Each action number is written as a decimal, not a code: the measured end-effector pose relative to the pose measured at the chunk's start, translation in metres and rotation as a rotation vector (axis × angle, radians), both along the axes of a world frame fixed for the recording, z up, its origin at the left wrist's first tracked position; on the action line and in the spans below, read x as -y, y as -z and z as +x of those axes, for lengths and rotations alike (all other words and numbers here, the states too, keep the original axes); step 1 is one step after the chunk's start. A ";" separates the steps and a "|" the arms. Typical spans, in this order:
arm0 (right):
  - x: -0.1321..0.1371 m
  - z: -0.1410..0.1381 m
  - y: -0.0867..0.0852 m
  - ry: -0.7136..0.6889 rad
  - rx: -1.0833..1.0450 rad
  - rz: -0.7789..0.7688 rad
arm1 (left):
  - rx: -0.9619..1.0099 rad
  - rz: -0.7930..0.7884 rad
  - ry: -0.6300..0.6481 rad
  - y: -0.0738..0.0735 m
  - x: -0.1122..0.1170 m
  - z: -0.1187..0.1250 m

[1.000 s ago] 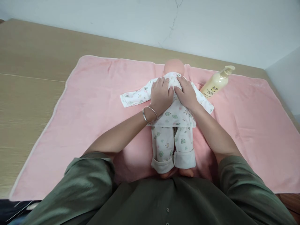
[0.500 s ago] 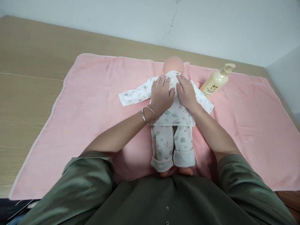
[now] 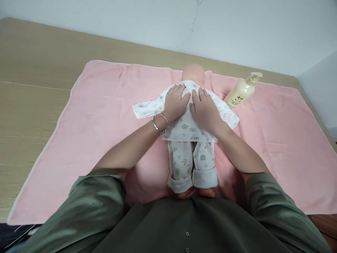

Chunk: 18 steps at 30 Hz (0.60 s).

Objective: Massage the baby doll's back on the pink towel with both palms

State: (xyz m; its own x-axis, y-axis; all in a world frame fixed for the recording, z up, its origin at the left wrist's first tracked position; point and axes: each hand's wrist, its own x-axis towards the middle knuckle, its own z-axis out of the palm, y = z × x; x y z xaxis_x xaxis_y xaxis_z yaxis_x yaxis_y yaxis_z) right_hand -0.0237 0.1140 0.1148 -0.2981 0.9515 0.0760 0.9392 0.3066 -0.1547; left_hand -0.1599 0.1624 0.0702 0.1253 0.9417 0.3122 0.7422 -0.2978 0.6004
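Note:
A baby doll (image 3: 193,72) lies on the pink blanket (image 3: 110,105), its head away from me and its feet by my waist. It wears a white printed top (image 3: 188,130) and matching trousers (image 3: 181,160) with turned-up cuffs. My left hand (image 3: 176,102) rests flat on the left side of the doll's upper body, a silver bangle on the wrist. On the right side, my right hand (image 3: 205,107) lies flat with its fingers stretched toward the doll's neck. Both hands are open on the cloth, and the doll's face is not visible.
A pale yellow pump bottle (image 3: 240,92) stands or leans on the blanket beside the doll's right-hand sleeve. Under the blanket is a wooden tabletop (image 3: 31,105), which meets a white wall (image 3: 131,21) at the back.
My left hand has slid slightly outward to the left on the doll's top. My right hand has shifted a little inward and toward me. The doll lies in much the same place.

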 end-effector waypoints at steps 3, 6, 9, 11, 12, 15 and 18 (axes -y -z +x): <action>-0.006 0.005 0.000 -0.021 -0.052 -0.022 | -0.002 0.064 -0.020 0.005 0.004 0.004; -0.027 0.018 0.008 -0.001 -0.164 -0.046 | -0.033 0.101 -0.028 0.005 0.021 0.013; -0.044 0.028 0.017 0.039 -0.227 -0.045 | -0.082 0.087 0.013 -0.001 0.037 0.020; -0.046 0.029 0.020 0.056 -0.233 -0.035 | -0.099 0.058 0.038 -0.006 0.040 0.020; -0.045 0.027 0.021 0.059 -0.226 -0.025 | -0.102 0.037 0.046 -0.008 0.038 0.019; -0.031 0.018 0.020 0.050 -0.179 0.018 | -0.098 -0.028 0.076 -0.008 0.023 0.010; -0.012 0.007 0.017 0.023 -0.108 0.052 | -0.067 -0.034 0.097 -0.003 0.005 0.001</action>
State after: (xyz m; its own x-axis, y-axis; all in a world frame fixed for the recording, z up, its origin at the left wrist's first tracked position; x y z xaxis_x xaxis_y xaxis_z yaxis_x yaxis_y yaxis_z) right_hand -0.0165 0.1263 0.0980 -0.2632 0.9521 0.1559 0.9248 0.2950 -0.2402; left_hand -0.1586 0.1571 0.0729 0.2357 0.9340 0.2685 0.7498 -0.3505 0.5612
